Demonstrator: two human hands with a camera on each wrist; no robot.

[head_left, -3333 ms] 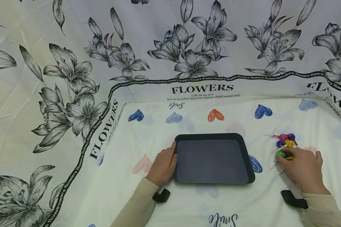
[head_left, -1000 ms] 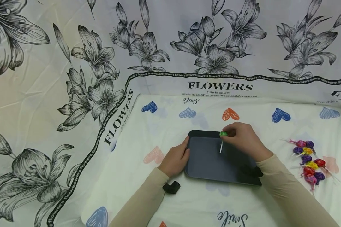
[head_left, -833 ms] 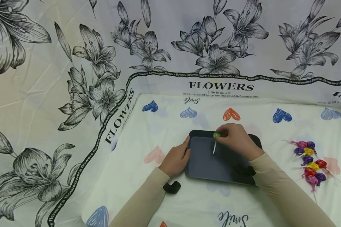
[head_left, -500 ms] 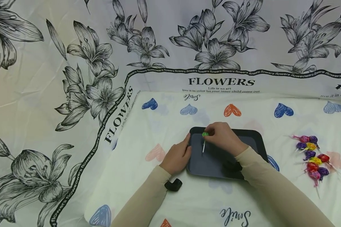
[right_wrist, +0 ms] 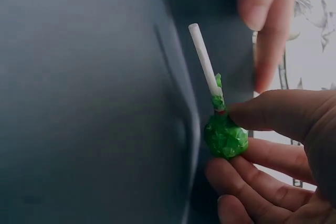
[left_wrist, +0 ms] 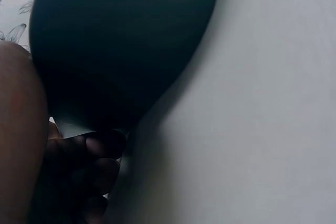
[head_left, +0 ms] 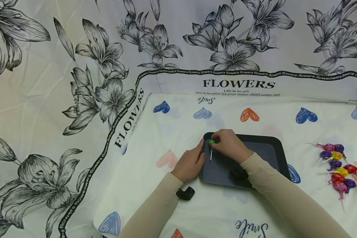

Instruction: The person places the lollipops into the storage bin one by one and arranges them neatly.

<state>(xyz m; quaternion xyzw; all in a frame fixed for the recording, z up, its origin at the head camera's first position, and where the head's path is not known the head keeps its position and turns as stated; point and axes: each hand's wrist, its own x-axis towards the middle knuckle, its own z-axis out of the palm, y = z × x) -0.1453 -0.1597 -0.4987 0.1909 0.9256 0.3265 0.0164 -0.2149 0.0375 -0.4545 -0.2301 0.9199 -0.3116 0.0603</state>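
In the head view my right hand (head_left: 230, 145) pinches a green-wrapped lollipop (head_left: 212, 141) over the left end of a dark grey tray (head_left: 273, 140). The right wrist view shows the thumb and fingers at the green candy head (right_wrist: 227, 137), with its white stick (right_wrist: 202, 53) pointing away from the palm. My left hand (head_left: 188, 163) holds the tray's left edge. In the left wrist view its curled fingers (left_wrist: 102, 174) are dark at the tray's edge. Right of the tray, several lollipops (head_left: 340, 171) in red, purple, yellow and pink wrappers lie in a loose column.
A white cloth (head_left: 220, 215) printed with hearts and words covers the surface under the tray. Behind it hangs flower-printed fabric (head_left: 166, 39) with a black border line. A black wrist piece (head_left: 185, 193) sits at my left cuff.
My right hand has picked up the green lollipop from the group at right and carried it left across the tray to its left end. My left hand stays at the tray's edge.
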